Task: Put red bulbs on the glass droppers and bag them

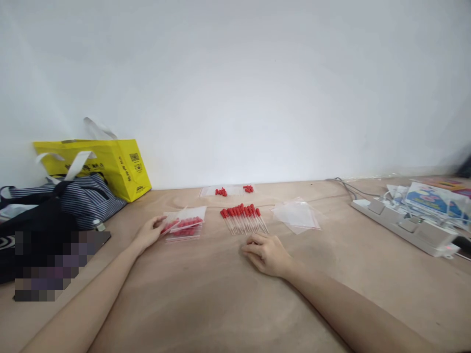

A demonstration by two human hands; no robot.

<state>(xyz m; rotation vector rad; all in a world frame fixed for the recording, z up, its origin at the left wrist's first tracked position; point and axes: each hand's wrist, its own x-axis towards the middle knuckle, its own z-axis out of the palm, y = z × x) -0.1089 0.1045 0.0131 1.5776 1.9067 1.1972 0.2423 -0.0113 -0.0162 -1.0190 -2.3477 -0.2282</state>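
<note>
At the left, my left hand (151, 232) pinches the edge of a clear plastic bag (183, 214) containing red-tipped sticks. This bag lies tilted over a stack of similar filled bags (184, 238). My right hand (268, 255) rests on the table with its fingers curled in, and nothing shows in them. Just beyond its fingertips, a row of loose red-tipped sticks (245, 219) lies side by side, red ends pointing away from me. To the right of the row is a small pile of flat clear bags (297, 215).
Farther back, more red-tipped pieces (221, 192) lie on clear plastic near the wall. A yellow bag (125, 169), a striped bag (90, 198) and a black bag (37, 235) crowd the left. A white power strip (405, 228) and printed packets (434, 201) occupy the right.
</note>
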